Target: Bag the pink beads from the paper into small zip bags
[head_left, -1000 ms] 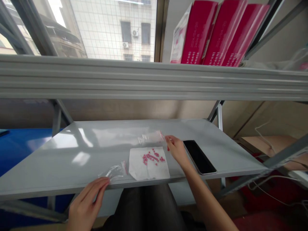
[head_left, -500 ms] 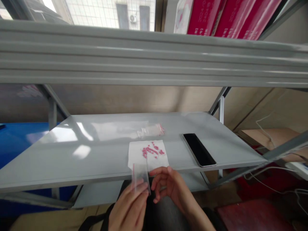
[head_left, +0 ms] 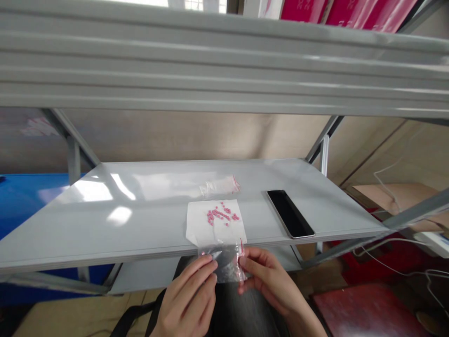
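A small clear zip bag point(head_left: 226, 266) with a red strip along its right end is stretched between my two hands, just off the front edge of the shelf. My left hand point(head_left: 191, 297) pinches its left end. The fingertips of my right hand point(head_left: 266, 274) are closed on the end with the red strip. Beyond the bag, a white sheet of paper point(head_left: 196, 224) lies on the shelf, bearing a scatter of small round pink pills point(head_left: 220, 214). Behind the paper lie more clear zip bags point(head_left: 220, 186) with red edges.
A black phone point(head_left: 290, 214) lies on the grey shelf point(head_left: 154, 220) to the right of the paper. A thick grey beam point(head_left: 224, 65) crosses above, with red binders point(head_left: 351, 14) on top. White cables point(head_left: 389, 248) hang at the right.
My right hand has closed on the bag, which was held only by my left hand before. The bag has turned so its red strip now faces right. The view has tilted down slightly.
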Action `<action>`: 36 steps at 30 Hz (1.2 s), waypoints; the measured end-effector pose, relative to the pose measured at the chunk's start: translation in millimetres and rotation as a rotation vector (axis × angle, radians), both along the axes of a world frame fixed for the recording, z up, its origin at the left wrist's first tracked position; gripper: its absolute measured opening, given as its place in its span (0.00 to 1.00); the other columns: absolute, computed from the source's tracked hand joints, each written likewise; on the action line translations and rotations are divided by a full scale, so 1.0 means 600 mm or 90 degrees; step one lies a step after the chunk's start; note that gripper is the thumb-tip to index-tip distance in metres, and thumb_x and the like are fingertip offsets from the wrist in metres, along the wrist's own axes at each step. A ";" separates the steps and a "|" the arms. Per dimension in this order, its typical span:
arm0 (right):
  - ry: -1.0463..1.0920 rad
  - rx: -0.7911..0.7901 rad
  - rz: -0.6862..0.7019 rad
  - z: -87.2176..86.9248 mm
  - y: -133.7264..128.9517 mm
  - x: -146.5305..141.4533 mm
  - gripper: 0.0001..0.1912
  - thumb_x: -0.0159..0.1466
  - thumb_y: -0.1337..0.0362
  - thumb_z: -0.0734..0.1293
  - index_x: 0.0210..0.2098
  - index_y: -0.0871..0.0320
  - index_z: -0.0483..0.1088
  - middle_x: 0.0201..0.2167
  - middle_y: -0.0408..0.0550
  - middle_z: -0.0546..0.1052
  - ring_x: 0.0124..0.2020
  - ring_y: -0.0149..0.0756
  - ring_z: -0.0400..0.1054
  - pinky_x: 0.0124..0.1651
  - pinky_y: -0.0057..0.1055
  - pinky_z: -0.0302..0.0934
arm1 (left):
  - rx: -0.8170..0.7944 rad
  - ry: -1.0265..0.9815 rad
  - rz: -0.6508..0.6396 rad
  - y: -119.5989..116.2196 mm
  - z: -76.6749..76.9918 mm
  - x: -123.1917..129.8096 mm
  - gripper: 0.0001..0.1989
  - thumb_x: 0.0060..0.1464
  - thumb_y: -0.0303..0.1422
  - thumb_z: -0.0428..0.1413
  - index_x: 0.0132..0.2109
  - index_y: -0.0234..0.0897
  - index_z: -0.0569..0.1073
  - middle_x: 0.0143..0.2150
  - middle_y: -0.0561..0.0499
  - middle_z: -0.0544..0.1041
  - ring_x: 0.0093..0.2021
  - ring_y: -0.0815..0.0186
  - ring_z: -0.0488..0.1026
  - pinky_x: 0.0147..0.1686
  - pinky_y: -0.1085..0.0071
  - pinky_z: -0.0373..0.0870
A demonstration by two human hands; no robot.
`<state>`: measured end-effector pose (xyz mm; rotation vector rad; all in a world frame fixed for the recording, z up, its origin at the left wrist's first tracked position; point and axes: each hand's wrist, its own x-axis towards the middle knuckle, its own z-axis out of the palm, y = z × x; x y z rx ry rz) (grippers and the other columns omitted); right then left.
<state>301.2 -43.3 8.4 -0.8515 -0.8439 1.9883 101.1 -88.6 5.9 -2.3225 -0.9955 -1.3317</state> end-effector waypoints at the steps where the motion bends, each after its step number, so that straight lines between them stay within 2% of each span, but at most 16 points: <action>1: -0.007 0.007 0.013 0.002 0.001 0.002 0.17 0.54 0.55 0.79 0.30 0.64 0.78 0.24 0.45 0.77 0.21 0.26 0.71 0.27 0.25 0.72 | -0.002 -0.015 0.000 0.000 0.002 0.000 0.12 0.52 0.14 0.57 0.43 0.27 0.77 0.42 0.39 0.82 0.51 0.54 0.79 0.48 0.63 0.82; 6: -0.042 0.029 0.067 0.008 0.000 0.009 0.17 0.55 0.54 0.78 0.29 0.64 0.78 0.24 0.49 0.81 0.24 0.29 0.76 0.27 0.21 0.70 | -0.090 -0.123 -0.005 -0.012 0.005 0.001 0.15 0.52 0.14 0.55 0.43 0.33 0.76 0.44 0.41 0.80 0.51 0.55 0.77 0.47 0.60 0.81; 10: -0.041 0.002 0.050 0.003 -0.002 0.008 0.18 0.51 0.56 0.81 0.29 0.63 0.76 0.22 0.49 0.81 0.22 0.32 0.77 0.25 0.20 0.68 | -0.264 -0.357 -0.046 -0.034 -0.009 0.002 0.10 0.62 0.25 0.49 0.46 0.39 0.71 0.48 0.40 0.77 0.53 0.52 0.76 0.48 0.51 0.80; 12: -0.040 0.001 0.056 0.001 -0.002 0.007 0.18 0.51 0.56 0.81 0.29 0.63 0.76 0.22 0.50 0.81 0.22 0.32 0.77 0.24 0.21 0.68 | -0.315 -0.480 -0.071 -0.041 -0.015 0.006 0.06 0.65 0.31 0.49 0.47 0.41 0.69 0.50 0.40 0.75 0.55 0.50 0.75 0.47 0.49 0.80; 14: -0.030 0.011 0.060 0.002 -0.002 0.007 0.17 0.52 0.56 0.80 0.28 0.63 0.76 0.23 0.49 0.81 0.23 0.31 0.76 0.25 0.21 0.68 | -0.321 -0.560 -0.084 -0.041 -0.019 0.010 0.06 0.64 0.36 0.53 0.47 0.44 0.67 0.52 0.41 0.73 0.56 0.49 0.73 0.47 0.47 0.80; 17: -0.015 0.048 0.060 0.005 -0.002 0.009 0.14 0.53 0.57 0.80 0.27 0.62 0.78 0.24 0.48 0.81 0.24 0.29 0.75 0.28 0.22 0.68 | -0.303 -0.609 -0.088 -0.036 -0.022 0.015 0.10 0.62 0.40 0.55 0.48 0.46 0.65 0.53 0.41 0.71 0.57 0.47 0.72 0.47 0.43 0.79; 21: -0.013 0.110 0.061 0.011 -0.004 0.012 0.12 0.53 0.58 0.80 0.26 0.60 0.80 0.25 0.48 0.82 0.25 0.30 0.74 0.32 0.26 0.68 | -0.304 -0.581 -0.051 -0.035 -0.023 0.014 0.10 0.63 0.39 0.53 0.48 0.45 0.64 0.53 0.40 0.70 0.54 0.48 0.73 0.45 0.44 0.79; 23: -0.006 0.124 0.065 0.015 -0.008 0.011 0.11 0.53 0.59 0.80 0.25 0.59 0.80 0.24 0.47 0.81 0.24 0.31 0.74 0.32 0.27 0.68 | -0.317 -0.550 0.011 -0.038 -0.020 0.013 0.08 0.63 0.38 0.53 0.47 0.43 0.65 0.51 0.40 0.70 0.49 0.52 0.74 0.43 0.52 0.80; 25: 0.011 0.124 0.078 0.019 -0.015 0.007 0.09 0.53 0.60 0.80 0.25 0.58 0.80 0.24 0.46 0.81 0.24 0.31 0.73 0.32 0.27 0.67 | -0.349 -0.510 0.054 -0.041 -0.015 0.014 0.06 0.63 0.37 0.53 0.44 0.42 0.66 0.43 0.43 0.71 0.41 0.58 0.74 0.38 0.62 0.78; 28: 0.028 0.115 0.116 0.020 -0.029 -0.010 0.09 0.52 0.61 0.80 0.26 0.58 0.80 0.24 0.45 0.81 0.25 0.31 0.73 0.33 0.27 0.67 | -0.422 -0.445 0.017 -0.046 -0.009 0.022 0.12 0.64 0.41 0.50 0.34 0.41 0.66 0.27 0.51 0.67 0.28 0.65 0.68 0.27 0.71 0.70; 30: 0.010 0.100 0.138 0.015 -0.038 -0.024 0.10 0.49 0.62 0.81 0.25 0.59 0.79 0.24 0.44 0.79 0.26 0.30 0.73 0.34 0.26 0.66 | -0.439 -0.403 -0.001 -0.049 -0.010 0.032 0.18 0.65 0.43 0.48 0.28 0.40 0.63 0.21 0.54 0.63 0.21 0.68 0.63 0.21 0.73 0.63; 33: -0.049 0.078 0.149 0.002 -0.049 -0.041 0.14 0.45 0.62 0.83 0.23 0.60 0.77 0.20 0.42 0.77 0.25 0.31 0.72 0.34 0.26 0.66 | -0.426 -0.321 0.007 -0.048 -0.009 0.042 0.21 0.64 0.40 0.50 0.23 0.39 0.60 0.17 0.56 0.60 0.17 0.71 0.59 0.17 0.75 0.54; 36: -0.105 0.088 0.145 -0.009 -0.054 -0.048 0.14 0.44 0.63 0.82 0.22 0.60 0.75 0.20 0.40 0.76 0.25 0.30 0.71 0.32 0.25 0.65 | -0.461 -0.239 0.020 -0.044 0.001 0.043 0.22 0.64 0.37 0.50 0.21 0.39 0.59 0.16 0.57 0.60 0.16 0.73 0.59 0.16 0.76 0.51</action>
